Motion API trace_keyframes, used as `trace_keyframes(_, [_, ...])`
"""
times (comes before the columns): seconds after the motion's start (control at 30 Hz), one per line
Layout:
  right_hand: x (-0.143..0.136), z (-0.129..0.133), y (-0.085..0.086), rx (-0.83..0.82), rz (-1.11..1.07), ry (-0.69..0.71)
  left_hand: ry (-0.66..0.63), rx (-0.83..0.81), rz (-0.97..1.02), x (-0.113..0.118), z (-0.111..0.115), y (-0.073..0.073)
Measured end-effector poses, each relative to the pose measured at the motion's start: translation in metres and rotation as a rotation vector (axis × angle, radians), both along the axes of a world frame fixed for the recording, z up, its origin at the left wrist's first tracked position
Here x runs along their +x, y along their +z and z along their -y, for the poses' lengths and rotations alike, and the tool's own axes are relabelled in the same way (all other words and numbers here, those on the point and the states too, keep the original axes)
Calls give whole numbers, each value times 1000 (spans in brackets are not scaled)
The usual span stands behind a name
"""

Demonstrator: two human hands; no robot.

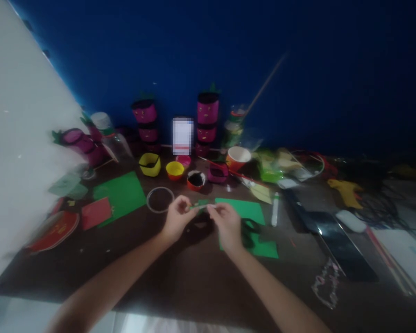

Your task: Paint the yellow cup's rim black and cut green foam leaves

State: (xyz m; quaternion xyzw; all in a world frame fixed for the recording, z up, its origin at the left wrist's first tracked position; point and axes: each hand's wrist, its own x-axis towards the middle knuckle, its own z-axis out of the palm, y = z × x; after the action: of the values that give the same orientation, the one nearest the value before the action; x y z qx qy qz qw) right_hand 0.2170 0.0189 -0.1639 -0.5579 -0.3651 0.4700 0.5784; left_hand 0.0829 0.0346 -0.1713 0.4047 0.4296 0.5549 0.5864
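Over the middle of the dark table, my left hand (179, 215) and my right hand (227, 224) face each other, fingertips pinched. Between them stretches a small strip of green paper (203, 204), and each hand grips an end. Its exact shape is blurred. Partly behind my right hand and wrist lies a sheet of green paper (241, 210) with a cut-out edge. A clear ring (148, 200), perhaps a tape roll, rests just left of my left hand. Ahead of the hands stand a small cup with dark contents (196, 179) and a yellow cup (175, 170).
Purple face-decorated towers (208, 111) stand by the blue wall. A clear bottle (116, 141) leans at left, near green paper (119, 196) and a red square (96, 213). Rightward lie a white marker (275, 209), a black phone-like slab (345, 245), a bead string (327, 284) and a yellow glue gun (345, 192).
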Motion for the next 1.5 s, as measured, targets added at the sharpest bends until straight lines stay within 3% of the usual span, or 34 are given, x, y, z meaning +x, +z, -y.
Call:
trace_keyframes(0.43, [0, 0, 0, 4, 19, 10, -32, 11, -2, -1, 2, -2])
trace_keyframes(0.67, [0, 0, -3, 47, 66, 5, -29, 9, -144, -1, -1, -7])
trace_keyframes(0.97, [2, 0, -3, 91, 106, 7, -31, 43, -176, -1, -1, 2])
trace_keyframes(1.37, [2, 1, -1, 94, 138, 31, -63, -68, -23, 3, 0, 6])
trace_keyframes(1.5, [3, 3, 5, 140, 179, 107, -88, -49, -120, 0, 0, 9])
